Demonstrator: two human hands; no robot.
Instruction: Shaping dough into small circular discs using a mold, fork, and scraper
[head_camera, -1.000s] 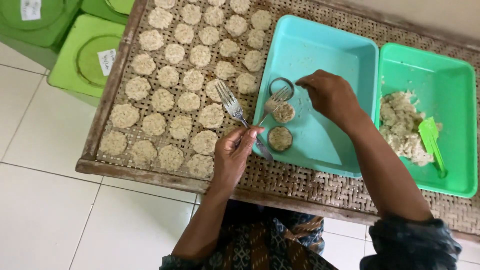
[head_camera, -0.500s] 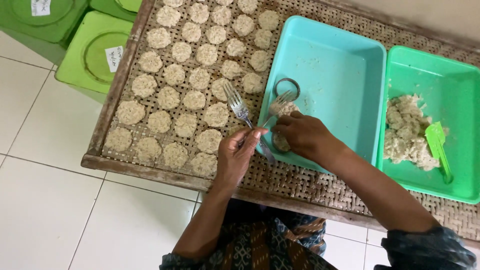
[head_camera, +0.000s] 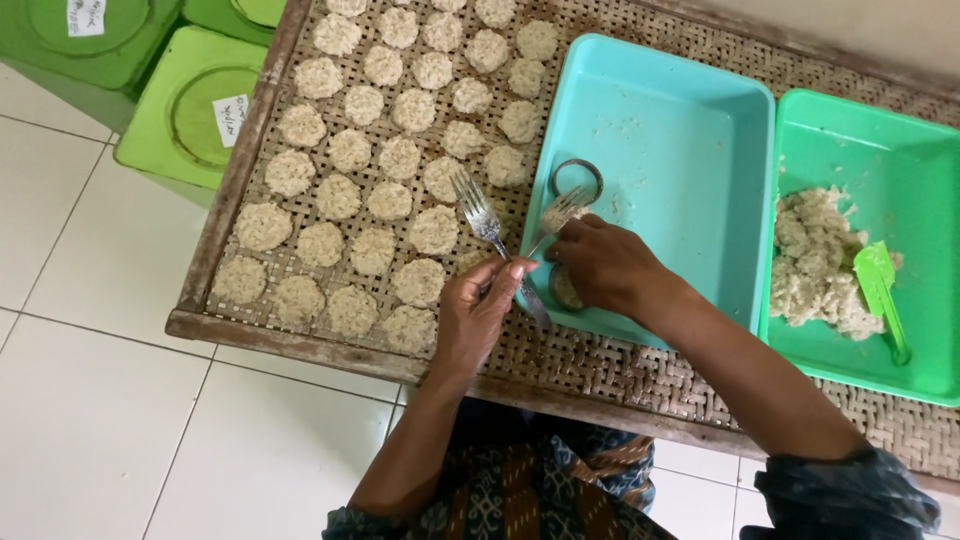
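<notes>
- The right hand (head_camera: 605, 265) has come down from the middle of the turquoise tray (head_camera: 690, 120) to its near left corner, where it now presses over a small round patty (head_camera: 565, 290) on the tray floor.
- That hand grips a second fork (head_camera: 558, 215) whose tines poke out above the knuckles; the fingers curl over the patty, though whether they actually pinch it is hard to tell from this angle.
- The left hand (head_camera: 480, 315) has barely shifted: it stays closed around the handle of a fork (head_camera: 480, 215), tines pointing up and away over the mat.
- A metal ring mould (head_camera: 576, 178) lies in the turquoise tray just beyond the right hand, now bare where a second patty sat by it a second ago.
- Beside it to the right, a green tray (head_camera: 900, 150) holds a heap of pale dough (head_camera: 815, 265) with a green spatula (head_camera: 880, 290) resting against it.
- Both trays sit on a woven bamboo mat (head_camera: 640, 370) in a wooden frame, its left half covered by rows of flattened round patties (head_camera: 345, 195).
- Under the frame is white tiled floor (head_camera: 90, 420); green lidded bins (head_camera: 190, 110) stand at the upper left.
</notes>
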